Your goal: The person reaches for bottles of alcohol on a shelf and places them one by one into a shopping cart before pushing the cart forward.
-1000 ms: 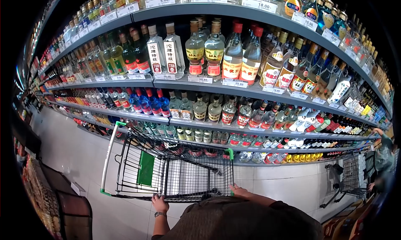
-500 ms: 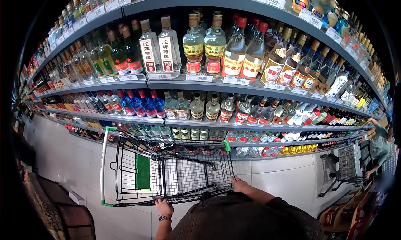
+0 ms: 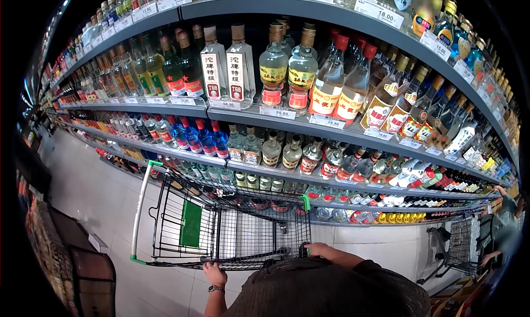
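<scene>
A black wire shopping cart [image 3: 248, 265] with green corners stands sideways between me and the shelves; no goods show in its basket. Its green panel [image 3: 191, 224] is on the left, near the upright handle bar [image 3: 141, 212]. My left hand [image 3: 214, 274], with a watch on the wrist, has its fingers closed over the cart's near rim. My right hand [image 3: 317, 249] grips the cart's near right corner, its fingers partly hidden.
Long shelves [image 3: 265, 114] of liquor bottles with price tags curve across the view. At the far right a person [image 3: 503, 223] stands by another cart [image 3: 465, 242], one hand toward the shelf. Display racks [image 3: 91, 273] flank the tiled floor at lower left.
My view has tilted, so the shelves sit lower and further right in the picture. Both hands stay on the cart. The other person still reaches toward the shelf.
</scene>
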The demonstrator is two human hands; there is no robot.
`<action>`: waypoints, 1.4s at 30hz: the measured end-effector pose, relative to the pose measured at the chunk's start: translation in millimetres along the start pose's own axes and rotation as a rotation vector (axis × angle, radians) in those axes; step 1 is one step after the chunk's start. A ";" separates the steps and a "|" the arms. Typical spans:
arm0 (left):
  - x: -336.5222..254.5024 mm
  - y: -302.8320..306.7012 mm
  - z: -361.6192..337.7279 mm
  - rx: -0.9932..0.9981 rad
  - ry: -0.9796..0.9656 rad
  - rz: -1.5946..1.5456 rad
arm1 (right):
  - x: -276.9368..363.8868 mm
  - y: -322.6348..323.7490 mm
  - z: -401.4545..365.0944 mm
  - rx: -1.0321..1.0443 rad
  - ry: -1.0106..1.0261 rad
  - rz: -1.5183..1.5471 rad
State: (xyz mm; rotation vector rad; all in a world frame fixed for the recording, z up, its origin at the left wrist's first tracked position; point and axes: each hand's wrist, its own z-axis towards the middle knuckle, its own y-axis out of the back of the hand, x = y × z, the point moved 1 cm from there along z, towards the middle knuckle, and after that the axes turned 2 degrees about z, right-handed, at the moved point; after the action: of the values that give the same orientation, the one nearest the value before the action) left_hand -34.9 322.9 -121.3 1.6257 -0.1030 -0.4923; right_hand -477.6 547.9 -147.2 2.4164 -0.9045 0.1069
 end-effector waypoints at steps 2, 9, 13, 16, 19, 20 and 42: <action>1.7 -4.0 -0.6 -0.021 -0.014 0.002 | -5.4 0.3 5.2 -0.072 0.020 0.023; -16.8 14.8 -3.8 0.092 0.066 0.073 | -18.7 4.6 11.5 -0.104 -0.008 0.272; -24.5 20.2 -4.6 0.102 0.111 0.004 | -25.2 0.1 13.2 -0.162 0.003 0.249; -26.1 21.1 -4.6 0.097 0.081 0.032 | -20.6 -0.8 1.8 -0.203 -0.032 0.277; -29.2 20.7 -7.8 0.122 0.094 0.007 | -17.3 0.3 -9.6 -0.247 -0.065 0.277; -30.0 20.3 -8.1 0.136 0.095 0.007 | -15.2 1.5 -13.7 -0.256 -0.079 0.275; -52.4 12.8 -35.8 0.371 -0.119 0.125 | -45.8 -62.3 -38.4 -0.390 -0.299 0.179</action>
State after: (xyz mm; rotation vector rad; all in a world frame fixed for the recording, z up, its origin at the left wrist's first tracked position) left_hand -65.9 373.0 -94.4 1.9359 -0.4030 -0.4932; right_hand -469.4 633.4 -155.9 2.0149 -1.1539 -0.3439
